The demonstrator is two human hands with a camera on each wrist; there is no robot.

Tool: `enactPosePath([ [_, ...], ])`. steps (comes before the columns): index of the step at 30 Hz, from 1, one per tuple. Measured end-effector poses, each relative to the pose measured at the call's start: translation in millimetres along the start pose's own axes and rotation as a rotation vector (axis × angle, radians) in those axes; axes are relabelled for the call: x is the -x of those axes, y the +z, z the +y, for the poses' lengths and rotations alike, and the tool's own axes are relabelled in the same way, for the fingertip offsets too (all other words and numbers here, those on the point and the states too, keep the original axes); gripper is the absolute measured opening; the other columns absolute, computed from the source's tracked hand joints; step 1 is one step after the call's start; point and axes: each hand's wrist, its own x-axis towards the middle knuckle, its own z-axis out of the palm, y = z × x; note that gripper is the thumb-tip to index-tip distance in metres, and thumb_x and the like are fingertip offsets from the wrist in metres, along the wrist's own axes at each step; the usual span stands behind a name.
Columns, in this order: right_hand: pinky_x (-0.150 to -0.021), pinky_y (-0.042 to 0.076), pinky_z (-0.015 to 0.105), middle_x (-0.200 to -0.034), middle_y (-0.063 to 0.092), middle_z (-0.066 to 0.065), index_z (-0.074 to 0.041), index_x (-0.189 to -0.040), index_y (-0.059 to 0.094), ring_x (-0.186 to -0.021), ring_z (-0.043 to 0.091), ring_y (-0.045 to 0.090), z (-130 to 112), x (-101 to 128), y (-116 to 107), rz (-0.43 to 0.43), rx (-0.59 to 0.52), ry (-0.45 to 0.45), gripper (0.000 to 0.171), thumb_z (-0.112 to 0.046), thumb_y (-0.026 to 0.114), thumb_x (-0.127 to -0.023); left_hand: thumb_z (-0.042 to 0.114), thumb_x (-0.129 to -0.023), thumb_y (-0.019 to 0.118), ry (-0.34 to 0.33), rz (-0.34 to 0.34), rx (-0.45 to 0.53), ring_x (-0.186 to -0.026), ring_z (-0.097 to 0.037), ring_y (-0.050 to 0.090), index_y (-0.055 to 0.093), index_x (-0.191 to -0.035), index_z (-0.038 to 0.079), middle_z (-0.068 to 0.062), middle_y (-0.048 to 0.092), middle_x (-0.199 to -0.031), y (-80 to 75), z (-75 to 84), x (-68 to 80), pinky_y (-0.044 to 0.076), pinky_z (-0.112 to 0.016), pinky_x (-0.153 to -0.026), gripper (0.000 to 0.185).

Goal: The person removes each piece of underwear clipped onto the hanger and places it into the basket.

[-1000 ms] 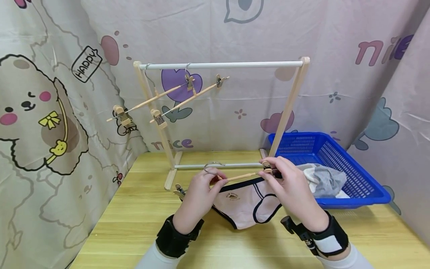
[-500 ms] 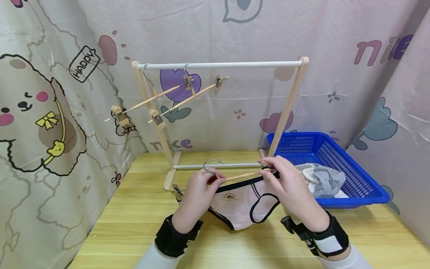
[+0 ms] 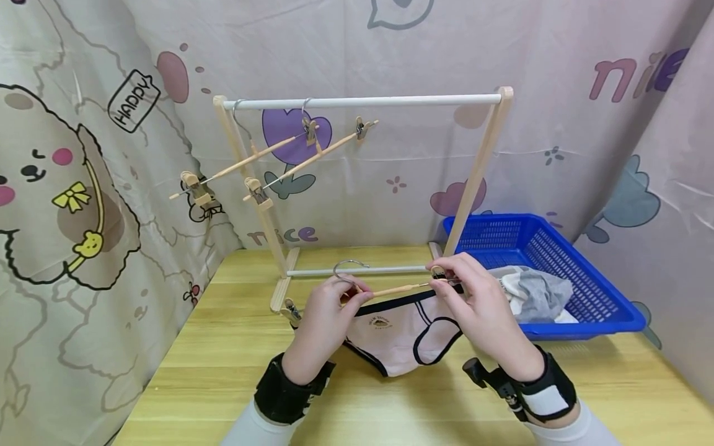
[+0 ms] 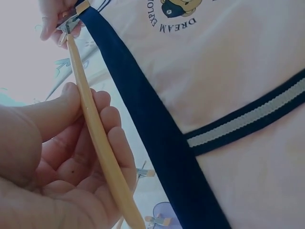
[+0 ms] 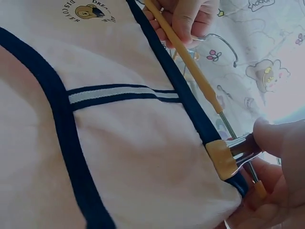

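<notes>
Pale pink underpants (image 3: 390, 347) with dark navy trim hang from a wooden clip hanger (image 3: 398, 290) just above the table. My left hand (image 3: 326, 316) pinches the hanger's bar near its metal hook, thumb on one side and fingers behind. At the right end, my right hand (image 3: 480, 303) pinches the hanger's clip (image 5: 245, 148) between thumb and fingers. In the right wrist view, that clip's wooden pad (image 5: 221, 160) lies over the navy waistband. The hanger's left clip (image 3: 291, 310) sits beyond my left hand; its bite on the cloth is mostly hidden.
Behind my hands stands a wooden rack with a white top rail (image 3: 390, 101). Two clip hangers (image 3: 320, 153) hang at its left side, without clothes. At right, a blue basket (image 3: 608, 310) holds grey and white cloth (image 3: 538, 294). Patterned curtains (image 3: 357, 56) surround the table (image 3: 212, 371).
The head view has shifted slightly. Both hands keep their hold on the hanger and its right clip, and the underpants have barely moved.
</notes>
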Motion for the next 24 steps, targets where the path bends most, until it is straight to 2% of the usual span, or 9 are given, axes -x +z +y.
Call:
enactPosePath([
  [6,-0.069,0.041,0.017,-0.099,0.063,-0.005,-0.014,-0.112,0.071,-0.091,0.005,0.052,1.1,0.3,1.2,0.032,-0.001,-0.04,0.026,0.003,0.073,-0.092,0.014,-0.094,0.075,0.003,0.005,0.008,-0.08,-0.013,0.062,0.076,-0.09,0.008,-0.003,0.071,-0.091,-0.8,0.6,0.2,0.051,-0.024,-0.071,0.006],
  [10,-0.075,0.043,0.017,-0.099,0.065,-0.005,-0.014,-0.11,0.072,-0.092,0.005,0.055,3.3,0.4,2.2,0.048,0.0,-0.056,0.026,0.003,0.073,-0.091,0.014,-0.094,0.075,0.006,0.004,0.006,-0.079,-0.012,0.062,0.076,-0.09,0.009,-0.002,0.07,-0.09,-0.3,0.0,0.1,0.051,-0.024,-0.07,0.007],
  [16,-0.076,0.044,0.016,-0.098,0.067,-0.002,-0.012,-0.107,0.072,-0.092,0.005,0.057,3.7,1.0,3.8,0.07,-0.004,-0.082,0.025,0.005,0.075,-0.089,0.014,-0.093,0.076,0.004,0.001,-0.012,-0.078,-0.011,0.059,0.076,-0.09,0.009,-0.002,0.069,-0.088,0.3,-0.5,-0.9,0.049,-0.022,-0.069,0.006],
  [24,-0.076,0.046,0.015,-0.095,0.066,-0.003,-0.011,-0.104,0.073,-0.089,0.005,0.058,3.3,2.2,4.8,0.085,0.017,-0.085,0.023,0.006,0.076,-0.088,0.013,-0.092,0.077,0.01,-0.003,-0.018,-0.079,-0.012,0.061,0.076,-0.089,0.008,-0.002,0.07,-0.087,1.6,-1.5,-1.9,0.05,-0.023,-0.071,0.006],
])
